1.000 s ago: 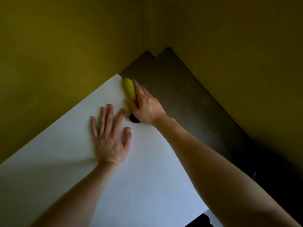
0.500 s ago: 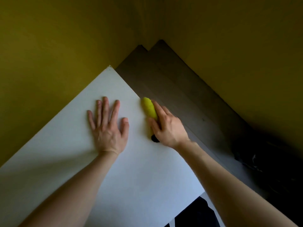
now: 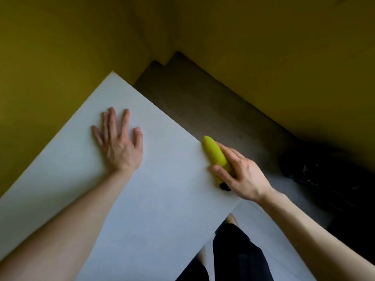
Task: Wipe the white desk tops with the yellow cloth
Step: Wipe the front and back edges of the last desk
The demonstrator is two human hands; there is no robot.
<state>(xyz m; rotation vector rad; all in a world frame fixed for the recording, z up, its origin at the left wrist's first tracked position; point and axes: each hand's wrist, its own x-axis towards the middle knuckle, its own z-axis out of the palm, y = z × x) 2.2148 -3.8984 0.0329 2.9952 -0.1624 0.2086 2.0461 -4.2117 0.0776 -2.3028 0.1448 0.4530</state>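
- The yellow cloth [image 3: 215, 157], rolled up, is being gripped by the right hand [image 3: 241, 175] at the white tabletop's [image 3: 162, 199] right edge, centre-right of the frame.
- The left hand [image 3: 118, 144] is being laid flat, fingers spread, on the tabletop.

I see only the upper length of the yellow cloth [image 3: 213, 152]. Its lower end sits under the right hand [image 3: 243, 179], whose fingers [image 3: 235, 157] curl round it. A small black piece [image 3: 224, 187] pokes out below the palm, and I cannot tell what it is. The desk [image 3: 162, 199] runs off the left and bottom edges. The left forearm [image 3: 60, 230] and right forearm [image 3: 314, 230] are cut off too. A second white surface [image 3: 263, 226] is partly behind the right arm. The dark heap [image 3: 324, 175] on the right is lost in shadow.
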